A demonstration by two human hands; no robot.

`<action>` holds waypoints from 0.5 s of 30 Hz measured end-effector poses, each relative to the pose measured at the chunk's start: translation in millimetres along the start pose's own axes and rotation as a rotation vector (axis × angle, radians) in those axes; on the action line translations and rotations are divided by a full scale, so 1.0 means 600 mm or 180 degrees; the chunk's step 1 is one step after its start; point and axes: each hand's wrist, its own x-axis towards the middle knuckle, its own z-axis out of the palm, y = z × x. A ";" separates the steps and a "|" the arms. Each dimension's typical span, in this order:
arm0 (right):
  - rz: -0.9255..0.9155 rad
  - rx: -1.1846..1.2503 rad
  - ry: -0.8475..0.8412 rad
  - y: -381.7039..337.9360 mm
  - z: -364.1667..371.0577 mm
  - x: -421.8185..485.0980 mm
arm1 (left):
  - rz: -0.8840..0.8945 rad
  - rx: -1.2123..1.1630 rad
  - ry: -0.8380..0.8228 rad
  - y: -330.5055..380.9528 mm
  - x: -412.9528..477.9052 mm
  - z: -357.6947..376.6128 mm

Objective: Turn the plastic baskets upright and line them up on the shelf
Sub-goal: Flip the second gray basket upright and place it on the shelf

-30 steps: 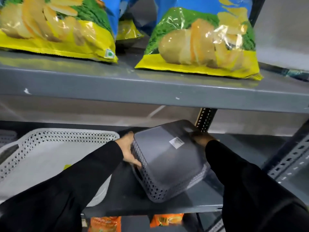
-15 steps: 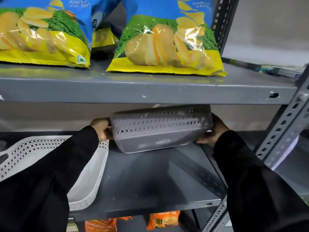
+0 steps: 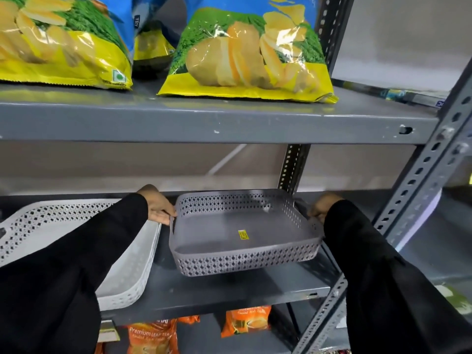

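A dark grey perforated plastic basket (image 3: 245, 259) is upright over the middle shelf (image 3: 229, 290), open side up, with a small yellow sticker on its floor. My left hand (image 3: 158, 205) grips its left rim and my right hand (image 3: 321, 205) grips its right rim. Its front edge looks slightly raised off the shelf. A larger light grey basket (image 3: 127, 284) stands upright to the left, partly hidden by my black left sleeve.
The shelf above (image 3: 204, 121) holds large chip bags (image 3: 245, 52) and hangs low over the baskets. A slotted steel upright (image 3: 419, 190) rises at the right. Orange tea packets (image 3: 153, 335) lie on the shelf below.
The dark grey basket went from upside down to tipped on its side to upright, held by both hands throughout, and has come down toward the shelf beside the light grey basket.
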 end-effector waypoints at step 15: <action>0.0489 -0.0914 0.0494 -0.065 0.103 -0.044 | 0.0537 0.1708 0.0580 -0.032 0.026 -0.017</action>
